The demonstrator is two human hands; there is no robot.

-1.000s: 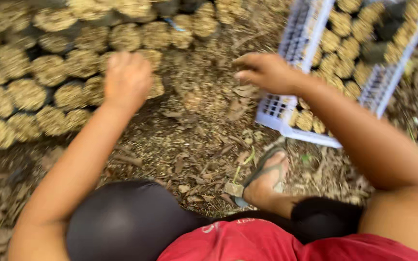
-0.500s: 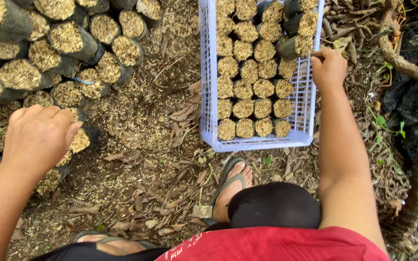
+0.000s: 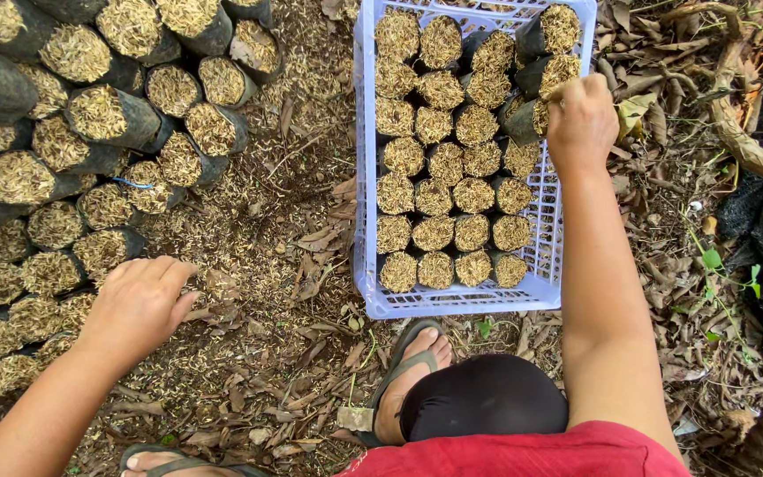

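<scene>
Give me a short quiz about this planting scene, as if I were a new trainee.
1. True or false: the right hand reaches into the white plastic crate.
2. What fills the black nursery bags in the crate?
3. Which is nearest the left hand? A) a sandal B) bags on the ground C) the crate

Key: 1. True. 2. Husk-like, straw-coloured material. 3. B.

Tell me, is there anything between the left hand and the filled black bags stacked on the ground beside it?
Nothing visible. The left hand hovers open at the edge of the stacked bags, its fingers over bare leaf litter. The right hand grips a bag in the white crate.
</scene>
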